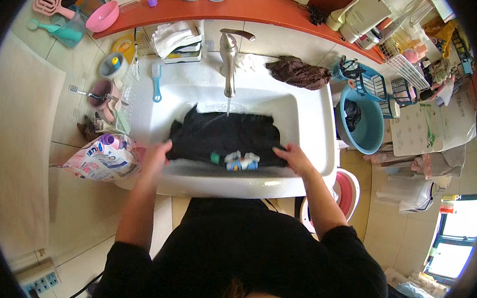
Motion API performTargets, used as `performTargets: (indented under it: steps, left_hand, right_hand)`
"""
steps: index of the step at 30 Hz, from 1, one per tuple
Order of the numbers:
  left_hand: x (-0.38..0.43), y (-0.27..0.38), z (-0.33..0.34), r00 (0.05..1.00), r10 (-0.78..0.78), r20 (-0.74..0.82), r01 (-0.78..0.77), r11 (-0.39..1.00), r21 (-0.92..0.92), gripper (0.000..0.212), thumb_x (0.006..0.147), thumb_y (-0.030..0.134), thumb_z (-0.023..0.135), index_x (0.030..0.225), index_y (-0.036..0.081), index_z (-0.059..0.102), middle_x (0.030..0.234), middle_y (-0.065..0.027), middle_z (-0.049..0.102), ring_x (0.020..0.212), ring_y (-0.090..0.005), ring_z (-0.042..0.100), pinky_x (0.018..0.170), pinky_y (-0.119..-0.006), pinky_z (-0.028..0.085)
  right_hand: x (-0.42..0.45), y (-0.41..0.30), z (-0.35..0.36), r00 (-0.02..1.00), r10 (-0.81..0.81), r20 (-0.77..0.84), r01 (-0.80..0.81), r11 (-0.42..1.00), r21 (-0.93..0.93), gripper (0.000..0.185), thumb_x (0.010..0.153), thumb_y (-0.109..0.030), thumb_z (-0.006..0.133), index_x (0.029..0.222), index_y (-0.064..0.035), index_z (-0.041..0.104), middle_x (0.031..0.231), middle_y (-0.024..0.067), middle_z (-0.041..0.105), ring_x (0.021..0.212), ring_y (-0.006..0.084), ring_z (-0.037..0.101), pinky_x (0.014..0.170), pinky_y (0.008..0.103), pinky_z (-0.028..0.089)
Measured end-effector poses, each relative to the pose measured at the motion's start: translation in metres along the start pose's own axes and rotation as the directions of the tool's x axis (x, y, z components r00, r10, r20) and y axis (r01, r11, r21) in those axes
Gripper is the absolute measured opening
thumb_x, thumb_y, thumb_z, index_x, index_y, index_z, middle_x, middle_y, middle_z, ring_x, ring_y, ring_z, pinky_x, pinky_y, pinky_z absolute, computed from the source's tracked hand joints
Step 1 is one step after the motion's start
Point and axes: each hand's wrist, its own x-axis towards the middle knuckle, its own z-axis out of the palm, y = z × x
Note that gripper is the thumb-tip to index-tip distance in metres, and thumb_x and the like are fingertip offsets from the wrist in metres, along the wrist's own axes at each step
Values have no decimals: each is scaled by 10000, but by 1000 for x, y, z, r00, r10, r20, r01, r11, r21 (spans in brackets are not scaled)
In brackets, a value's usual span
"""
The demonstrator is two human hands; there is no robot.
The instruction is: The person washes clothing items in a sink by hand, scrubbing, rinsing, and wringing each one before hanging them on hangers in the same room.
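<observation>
A black cloth garment [229,135] with a small colourful print near its lower edge is spread over the basin of the white sink [318,144]. My left hand [157,156], slightly blurred, grips its left edge. At the lower right corner, my right hand [294,158] holds the cloth between thumb and fingers. Above the garment, a thin stream of water runs from the metal faucet [228,63] and meets its upper part. The underside of the cloth is hidden.
A blue brush [156,82] lies on the sink's left ledge, a brown cloth [299,72] on the right one. The detergent pouch [104,159] stands at the left. A blue basin [362,135] is at the right, and a red shelf [246,10] runs behind the faucet.
</observation>
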Motion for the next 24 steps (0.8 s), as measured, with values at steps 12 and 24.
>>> performTargets:
  steps: [12, 24]
  left_hand:
    - [-28, 126, 3, 822, 520, -231, -568, 777, -270, 287, 799, 246, 627, 641, 19, 547, 590, 61, 452, 529, -39, 353, 460, -217, 270]
    - [-54, 80, -22, 837, 540, 88, -546, 835, 73, 311, 789, 210, 623, 633, -25, 493, 499, 32, 342, 514, -46, 309, 441, -242, 246]
  right_hand:
    - [12, -79, -49, 771, -459, -442, 621, 697, 360, 124, 771, -91, 645, 852, -38, 566, 640, -37, 500, 575, 25, 411, 512, 172, 316]
    - [-35, -37, -60, 919, -344, -194, 360, 931, 53, 114, 746, -45, 648, 822, 40, 635, 726, 55, 616, 669, 96, 550, 620, 216, 453]
